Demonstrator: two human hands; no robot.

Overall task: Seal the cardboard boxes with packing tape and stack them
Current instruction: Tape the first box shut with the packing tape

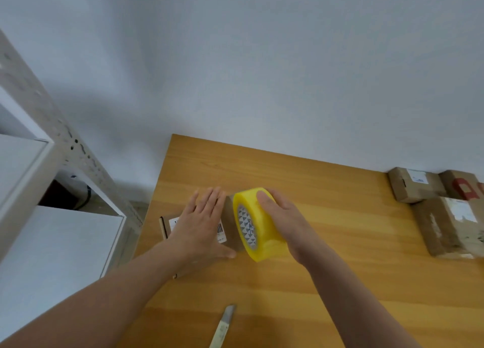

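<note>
Cardboard box [230,214] under left hand [199,224]; tape roll [258,224] beside, knife [224,324] near, parcels [445,216] apart.

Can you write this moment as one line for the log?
step: taping box | left hand: flat on box | right hand: holds tape against box | knife: on table | other boxes: far right

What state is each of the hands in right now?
Left hand: open, fingers straight, pressing flat on the cardboard box.
Right hand: closed around the yellow tape roll, holding it.
</note>
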